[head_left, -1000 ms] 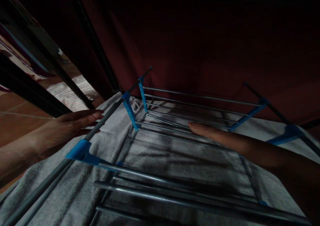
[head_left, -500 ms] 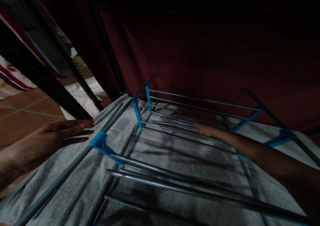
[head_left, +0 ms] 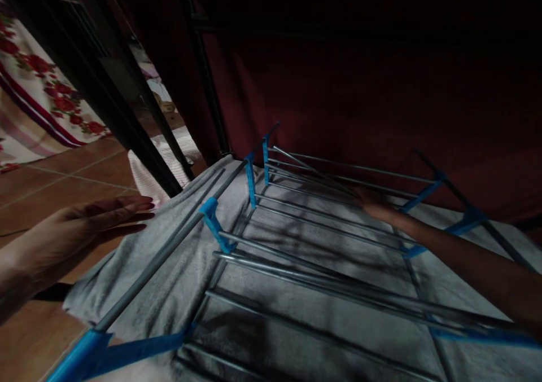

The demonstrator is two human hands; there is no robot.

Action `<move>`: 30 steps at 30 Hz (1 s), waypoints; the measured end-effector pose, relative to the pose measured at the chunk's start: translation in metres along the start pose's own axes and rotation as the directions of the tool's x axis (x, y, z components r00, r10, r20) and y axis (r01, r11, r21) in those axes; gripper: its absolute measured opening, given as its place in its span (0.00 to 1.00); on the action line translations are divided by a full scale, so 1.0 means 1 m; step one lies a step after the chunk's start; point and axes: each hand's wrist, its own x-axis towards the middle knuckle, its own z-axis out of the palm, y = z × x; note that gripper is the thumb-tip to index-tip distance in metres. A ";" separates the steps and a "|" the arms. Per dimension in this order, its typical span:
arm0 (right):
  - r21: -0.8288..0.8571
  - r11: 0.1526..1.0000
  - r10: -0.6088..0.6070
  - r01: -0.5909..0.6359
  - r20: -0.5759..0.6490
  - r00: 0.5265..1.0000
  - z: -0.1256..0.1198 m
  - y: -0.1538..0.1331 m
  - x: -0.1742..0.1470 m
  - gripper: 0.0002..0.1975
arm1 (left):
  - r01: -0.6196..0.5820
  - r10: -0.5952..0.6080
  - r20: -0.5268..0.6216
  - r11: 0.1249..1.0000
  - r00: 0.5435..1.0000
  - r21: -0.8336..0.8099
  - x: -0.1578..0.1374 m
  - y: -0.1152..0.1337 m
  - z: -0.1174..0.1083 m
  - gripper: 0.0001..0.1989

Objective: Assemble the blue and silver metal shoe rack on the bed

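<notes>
One loose metal tube (head_left: 313, 170), likely light, stiff, slippery, best held mid-length: our right grip (head_left: 372, 202) clamps it over the tubular rack (head_left: 250, 183); our left grip (head_left: 88, 221), fingers apart, hangs left of the rack.

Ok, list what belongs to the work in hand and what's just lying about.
In the work:
metal-tube rack
blue plastic brackets
slanting metal rod, in the right hand
left hand, open, off the rack

Just around:
gray blanket, under the rack
floral cloth
pale striped cloth

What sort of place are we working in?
Probably a home, perhaps a bedroom: a grey blanket lies under the metal rack, with a floral cloth and tiled floor on the left.
</notes>
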 end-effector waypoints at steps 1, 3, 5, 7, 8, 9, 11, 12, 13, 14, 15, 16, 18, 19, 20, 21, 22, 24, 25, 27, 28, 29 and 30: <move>-0.019 1.000 0.009 -0.009 -0.032 0.999 -0.007 -0.004 -0.003 0.21 | 0.018 -0.018 0.027 1.000 0.999 -0.021 -0.003 -0.001 -0.005 0.25; -0.050 0.999 -0.009 0.004 -0.103 0.995 -0.024 -0.018 -0.008 0.20 | 0.043 -0.041 0.048 0.998 0.998 -0.054 -0.010 -0.001 -0.013 0.27; -0.076 0.994 -0.090 0.078 -0.165 0.982 -0.042 -0.041 -0.011 0.19 | 0.031 -0.030 0.007 0.996 1.000 -0.079 -0.019 0.003 -0.019 0.28; -0.114 0.981 -0.182 0.160 -0.225 0.957 -0.061 -0.073 -0.013 0.19 | -0.014 0.009 -0.044 0.992 0.999 -0.125 -0.029 0.013 -0.021 0.29; -0.137 0.970 -0.230 0.201 -0.250 0.940 -0.069 -0.092 -0.014 0.19 | -0.045 0.037 -0.056 0.987 0.998 -0.154 -0.035 0.019 -0.023 0.29; -0.159 0.956 -0.282 0.247 -0.268 0.921 -0.077 -0.112 -0.014 0.19 | -0.072 0.063 -0.055 0.980 0.996 -0.185 -0.041 0.026 -0.024 0.29; -0.197 0.914 -0.398 0.354 -0.272 0.876 -0.090 -0.154 -0.016 0.19 | -0.091 0.088 -0.022 0.966 0.996 -0.243 -0.051 0.039 -0.028 0.33; -0.207 0.887 -0.455 0.412 -0.255 0.853 -0.095 -0.175 -0.018 0.19 | -0.078 0.081 0.003 0.962 0.997 -0.262 -0.056 0.045 -0.031 0.35; -0.212 0.860 -0.507 0.465 -0.241 0.828 -0.099 -0.195 -0.018 0.19 | -0.051 0.061 0.028 0.962 0.998 -0.269 -0.061 0.049 -0.034 0.37; -0.214 0.831 -0.555 0.514 -0.232 0.799 -0.101 -0.214 -0.019 0.20 | -0.013 0.029 0.057 0.965 0.998 -0.263 -0.066 0.051 -0.038 0.38; -0.216 0.801 -0.598 0.559 -0.227 0.769 -0.102 -0.232 -0.018 0.21 | 0.035 -0.012 0.094 0.969 0.996 -0.243 -0.070 0.051 -0.042 0.38; -0.220 0.770 -0.638 0.599 -0.222 0.738 -0.102 -0.248 -0.016 0.22 | 0.091 -0.062 0.140 0.973 0.988 -0.211 -0.075 0.049 -0.046 0.37; -0.224 0.712 -0.702 0.665 -0.212 0.680 -0.099 -0.275 -0.008 0.24 | 0.204 -0.169 0.237 0.970 0.957 -0.132 -0.083 0.042 -0.054 0.37; -0.220 0.690 -0.723 0.689 -0.209 0.658 -0.097 -0.287 -0.003 0.24 | 0.241 -0.207 0.281 0.966 0.937 -0.090 -0.086 0.037 -0.059 0.36; -0.207 0.674 -0.738 0.709 -0.209 0.641 -0.095 -0.299 0.004 0.22 | 0.259 -0.232 0.330 0.965 0.915 -0.040 -0.089 0.031 -0.064 0.34; -0.184 0.664 -0.747 0.725 -0.211 0.631 -0.093 -0.310 0.011 0.20 | 0.255 -0.243 0.380 0.967 0.893 0.019 -0.092 0.024 -0.068 0.31; -0.152 0.662 -0.747 0.734 -0.216 0.629 -0.091 -0.320 0.018 0.18 | 0.227 -0.237 0.428 0.971 0.872 0.075 -0.094 0.018 -0.073 0.28; -0.080 0.669 -0.735 0.739 -0.223 0.641 -0.086 -0.342 0.032 0.14 | 0.160 -0.209 0.502 0.977 0.839 0.138 -0.100 0.007 -0.080 0.23; -0.053 0.667 -0.733 0.743 -0.226 0.642 -0.084 -0.353 0.039 0.13 | 0.158 -0.202 0.528 0.979 0.825 0.129 -0.103 0.002 -0.081 0.23; -0.030 0.633 -0.757 0.774 -0.232 0.611 -0.079 -0.375 0.050 0.13 | 0.237 -0.217 0.564 0.971 0.797 0.038 -0.110 -0.006 -0.078 0.24; -0.034 0.600 -0.783 0.799 -0.225 0.579 -0.077 -0.386 0.055 0.13 | 0.303 -0.239 0.578 0.953 0.780 -0.014 -0.114 -0.009 -0.075 0.24; -0.045 0.563 -0.813 0.825 -0.211 0.543 -0.075 -0.397 0.059 0.13 | 0.364 -0.262 0.582 0.929 0.769 -0.063 -0.118 -0.011 -0.072 0.23; -0.061 0.528 -0.839 0.847 -0.193 0.509 -0.074 -0.407 0.063 0.14 | 0.408 -0.278 0.570 0.906 0.773 -0.111 -0.121 -0.013 -0.068 0.22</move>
